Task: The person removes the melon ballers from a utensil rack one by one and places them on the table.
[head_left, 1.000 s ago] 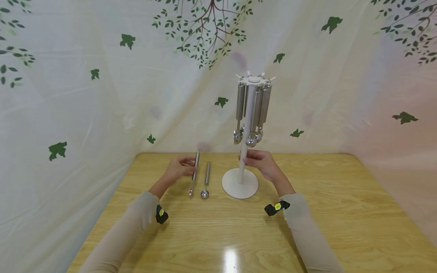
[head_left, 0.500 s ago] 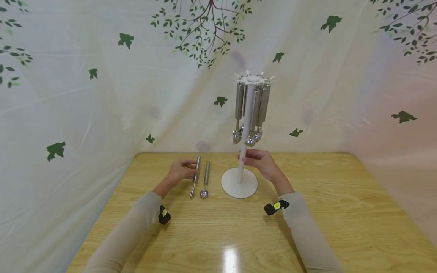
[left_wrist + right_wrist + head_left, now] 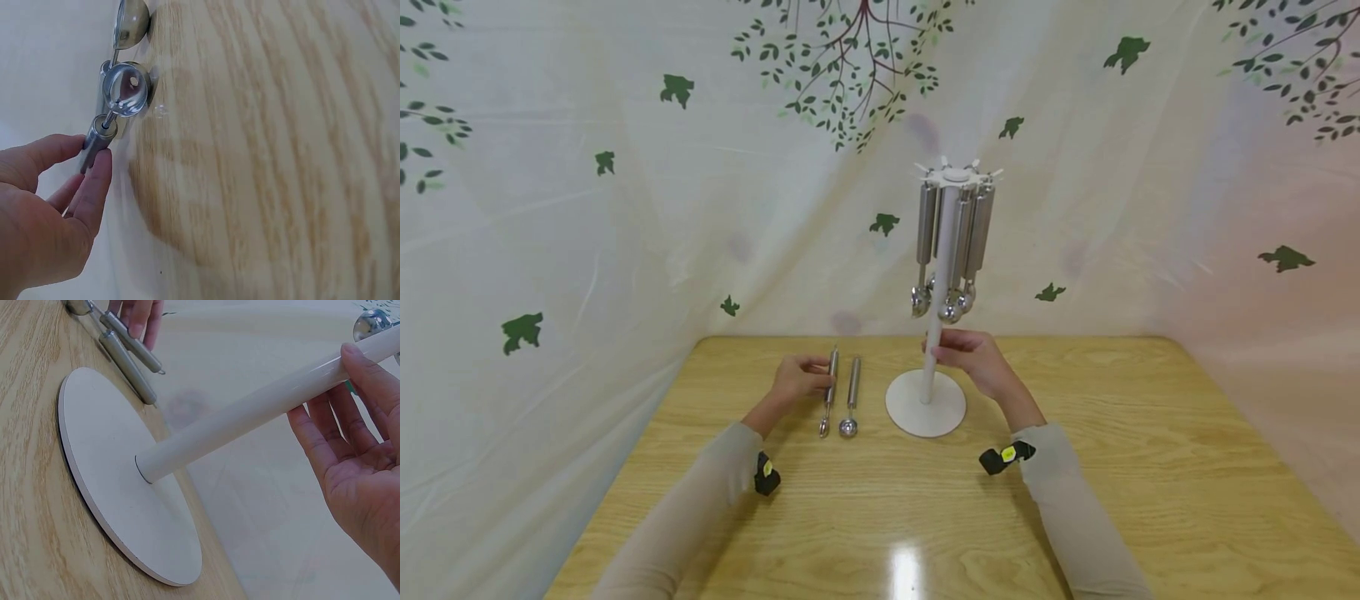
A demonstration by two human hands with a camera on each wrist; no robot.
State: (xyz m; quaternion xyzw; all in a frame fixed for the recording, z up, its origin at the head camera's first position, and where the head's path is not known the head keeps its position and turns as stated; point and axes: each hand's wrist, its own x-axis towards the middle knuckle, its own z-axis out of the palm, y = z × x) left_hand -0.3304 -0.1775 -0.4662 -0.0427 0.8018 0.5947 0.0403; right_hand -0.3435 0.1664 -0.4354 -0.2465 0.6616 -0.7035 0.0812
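My left hand (image 3: 797, 377) pinches the handle of a steel melon baller (image 3: 127, 89) between thumb and fingers. Its bowl, with a small hole in it, points toward me, close over the table. Just to the right lies a second melon baller (image 3: 853, 383), nearly parallel to the first. My right hand (image 3: 976, 360) holds the white pole of a utensil stand (image 3: 244, 412), thumb on one side and fingers on the other. Several steel scoop-like tools (image 3: 977, 233) hang by their handle ends from the hooks at its top, bowls down.
The stand's round white base (image 3: 925, 421) rests on the wooden table (image 3: 880, 500), right of the two melon ballers. Behind the table's far edge hangs a pale curtain (image 3: 805, 250) with printed leaves. Black wrist cameras (image 3: 997, 460) sit at both cuffs.
My left hand has lowered the melon baller slightly toward the table and brought it closer in line with the second one. The right hand and the stand stay in place.
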